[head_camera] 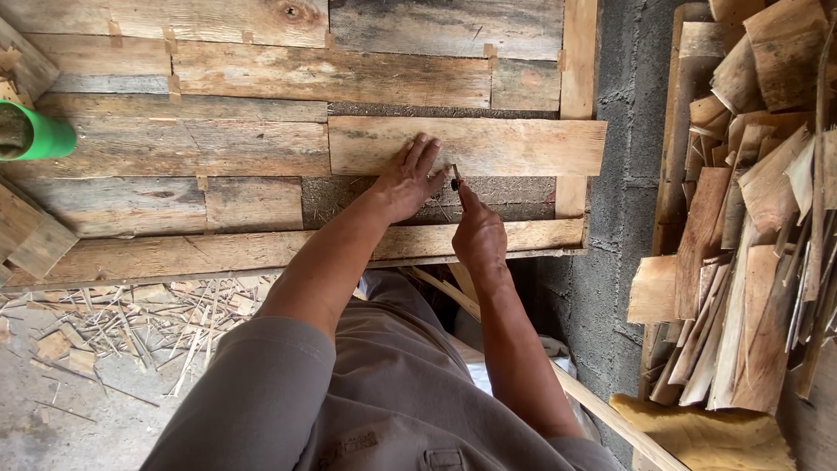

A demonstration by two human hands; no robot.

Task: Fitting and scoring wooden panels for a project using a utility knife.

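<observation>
1. Left hand [408,179]: palm down, fingers [425,150] spread flat and pointing away from body, forearm stretched forward.
2. Right hand [478,234]: closed in pinch, thumb and index tip together, wrist a little bent, forearm bare.

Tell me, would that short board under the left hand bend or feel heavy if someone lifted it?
The short board looks thick and straight, so it is probably stiff. It seems dry, weathered wood, likely fairly light for its size. Its rough grain under the left hand should grip, not slip.
</observation>
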